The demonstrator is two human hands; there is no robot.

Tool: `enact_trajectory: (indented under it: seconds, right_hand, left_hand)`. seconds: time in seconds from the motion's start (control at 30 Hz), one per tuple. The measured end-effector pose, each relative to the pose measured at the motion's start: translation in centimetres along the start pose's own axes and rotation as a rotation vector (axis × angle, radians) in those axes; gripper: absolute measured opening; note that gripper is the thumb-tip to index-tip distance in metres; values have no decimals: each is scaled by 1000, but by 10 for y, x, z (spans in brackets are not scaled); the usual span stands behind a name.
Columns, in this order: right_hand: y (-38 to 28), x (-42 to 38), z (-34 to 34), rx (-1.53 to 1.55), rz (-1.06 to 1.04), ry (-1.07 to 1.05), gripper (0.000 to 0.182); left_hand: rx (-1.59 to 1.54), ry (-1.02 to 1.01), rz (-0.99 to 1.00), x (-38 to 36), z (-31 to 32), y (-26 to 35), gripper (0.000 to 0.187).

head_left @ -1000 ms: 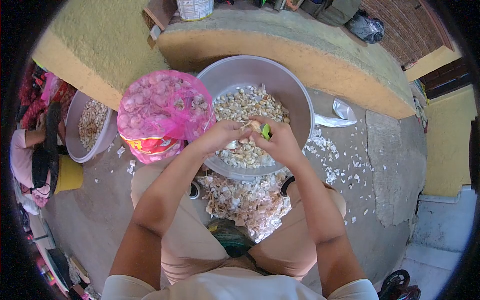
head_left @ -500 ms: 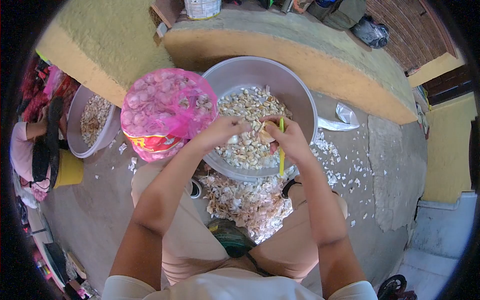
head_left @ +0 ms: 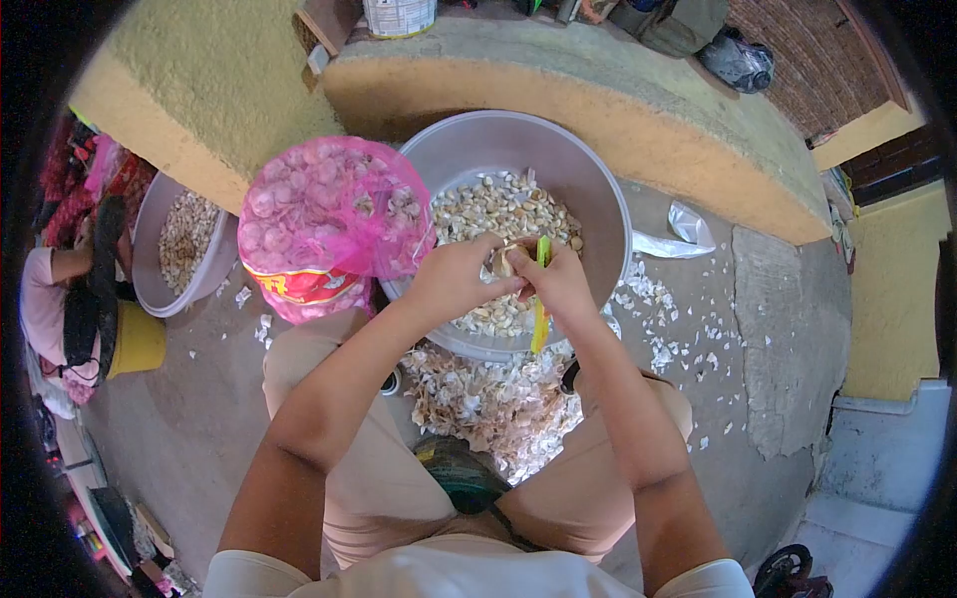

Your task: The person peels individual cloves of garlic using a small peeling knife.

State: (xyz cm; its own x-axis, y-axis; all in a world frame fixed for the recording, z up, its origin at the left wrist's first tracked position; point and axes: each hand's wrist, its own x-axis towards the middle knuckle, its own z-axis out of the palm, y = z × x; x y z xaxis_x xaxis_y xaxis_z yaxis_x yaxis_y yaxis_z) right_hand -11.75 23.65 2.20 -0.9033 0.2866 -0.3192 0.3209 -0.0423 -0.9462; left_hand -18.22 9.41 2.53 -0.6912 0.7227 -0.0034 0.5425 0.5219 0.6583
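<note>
Head view: your left fingers (head_left: 488,261) and right fingers (head_left: 561,274) pinch garlic (head_left: 506,261) over the tub (head_left: 617,261); your right also holds the yellow-green knife (head_left: 540,324), which could nick your nearby left fingertips if it slips.

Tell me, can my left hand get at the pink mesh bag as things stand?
Probably yes. The pink mesh bag is close beside your left hand, with nothing visible between them, though that hand seems busy at the garlic piece with your right.
</note>
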Motion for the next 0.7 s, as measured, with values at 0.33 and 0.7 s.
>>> enact_trajectory:
  seconds: [0.33, 0.7]
  right_hand:
    - [1, -3, 2, -201, -51, -55, 20]
    - [-2, -9, -5, -507, -272, -191, 23]
  left_hand:
    - [-94, -135, 14, 2, -4, -9, 41]
    - [-166, -328, 26, 2, -21, -8, 34]
